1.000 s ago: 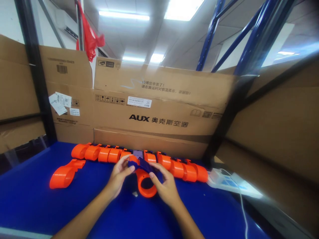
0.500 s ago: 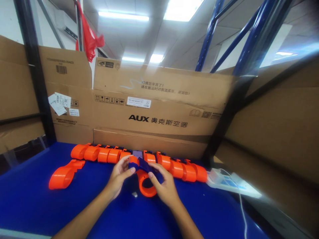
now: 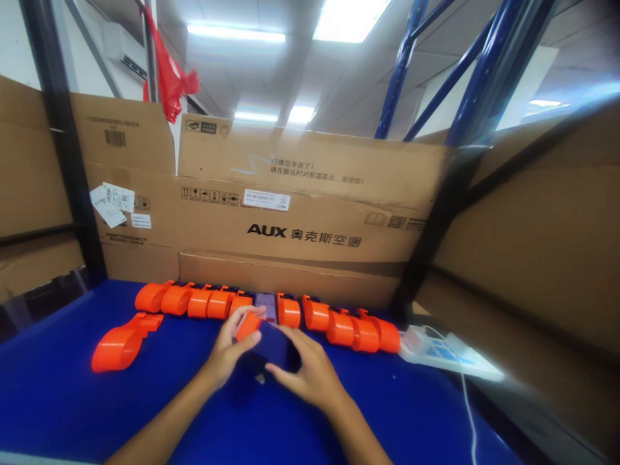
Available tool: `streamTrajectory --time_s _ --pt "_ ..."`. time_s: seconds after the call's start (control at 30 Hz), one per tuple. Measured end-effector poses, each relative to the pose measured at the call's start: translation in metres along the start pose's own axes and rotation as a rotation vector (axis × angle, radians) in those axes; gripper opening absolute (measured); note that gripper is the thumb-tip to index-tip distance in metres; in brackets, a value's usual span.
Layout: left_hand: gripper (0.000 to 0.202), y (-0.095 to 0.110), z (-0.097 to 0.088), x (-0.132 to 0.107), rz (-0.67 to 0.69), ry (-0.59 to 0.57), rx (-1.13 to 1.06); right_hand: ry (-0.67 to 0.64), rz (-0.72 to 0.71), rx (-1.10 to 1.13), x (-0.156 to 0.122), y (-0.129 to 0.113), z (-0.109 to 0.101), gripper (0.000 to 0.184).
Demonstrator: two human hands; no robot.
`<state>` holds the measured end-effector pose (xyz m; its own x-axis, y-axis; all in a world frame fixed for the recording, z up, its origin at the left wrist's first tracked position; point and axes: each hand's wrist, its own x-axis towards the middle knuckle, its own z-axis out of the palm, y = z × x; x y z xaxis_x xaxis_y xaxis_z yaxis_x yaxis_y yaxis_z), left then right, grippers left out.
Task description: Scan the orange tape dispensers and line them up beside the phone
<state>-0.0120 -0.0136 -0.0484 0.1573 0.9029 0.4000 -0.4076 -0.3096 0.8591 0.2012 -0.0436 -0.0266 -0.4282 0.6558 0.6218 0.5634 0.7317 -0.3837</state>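
My left hand [image 3: 231, 345] is closed around an orange plastic piece [image 3: 247, 326], thumb in front and fingers behind. Joined to or touching it is a dark blue, flat-faced part [image 3: 272, 345], held at its right side between the thumb and fingers of my right hand [image 3: 310, 371]. Whether the two pieces are fastened together cannot be made out. Both hands are above the blue tabletop [image 3: 194, 413]. Just beneath the dark part lies a small pale scrap [image 3: 261, 378]. Behind my hands a phone-like device with a lit screen [image 3: 265, 306] leans among the orange pieces.
Several orange looped pieces with dark clips [image 3: 219, 303] line the back of the table. One orange looped piece [image 3: 117, 347] lies apart at left. A white power strip [image 3: 448, 355] with a cable is at right. A cardboard panel [image 3: 310, 213] stands behind, between dark posts.
The held piece has been turned: its orange ring, which hung below my hands, is out of sight and a broad dark face shows. My right thumb has moved lower and left.
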Motion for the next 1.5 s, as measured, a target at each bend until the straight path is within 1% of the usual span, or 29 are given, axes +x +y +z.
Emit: streamTrajectory --time_s 0.1,0.17,0.23,0.37,0.6,0.93,1.13,1.3,1.4,1.5 --pt "0.036 -0.001 0.000 0.004 0.007 0.072 0.145 0.015 -0.059 -0.160 -0.001 0.001 0.002 0.059" --pt "0.036 -0.001 0.001 0.005 0.017 0.086 0.176 0.037 -0.092 -0.234 -0.002 0.004 0.003 0.058" --pt "0.037 0.001 0.001 0.005 0.033 0.089 0.180 0.052 -0.124 -0.263 -0.002 0.005 0.004 0.057" --pt "0.036 0.007 0.003 0.003 0.052 0.082 0.171 0.079 -0.153 -0.278 -0.002 0.006 0.005 0.059" --pt "0.031 0.009 0.002 0.003 0.084 0.070 0.217 0.068 -0.151 -0.305 -0.003 0.004 0.003 0.063" --pt "0.034 0.010 0.003 -0.001 0.075 0.100 0.155 0.133 -0.182 -0.266 -0.003 0.003 0.002 0.063" --pt "0.031 0.012 0.005 -0.001 0.070 0.059 0.112 0.141 -0.182 -0.272 -0.004 0.003 0.002 0.062" --pt "0.030 0.013 0.006 -0.001 0.080 0.050 0.114 0.145 -0.184 -0.276 -0.004 0.004 0.003 0.063" --pt "0.032 0.013 0.006 -0.002 0.098 0.045 0.136 0.141 -0.176 -0.269 -0.004 0.002 0.002 0.065" --pt "0.039 0.014 0.005 -0.003 0.103 0.027 0.144 0.144 -0.152 -0.230 -0.005 0.001 0.002 0.070"
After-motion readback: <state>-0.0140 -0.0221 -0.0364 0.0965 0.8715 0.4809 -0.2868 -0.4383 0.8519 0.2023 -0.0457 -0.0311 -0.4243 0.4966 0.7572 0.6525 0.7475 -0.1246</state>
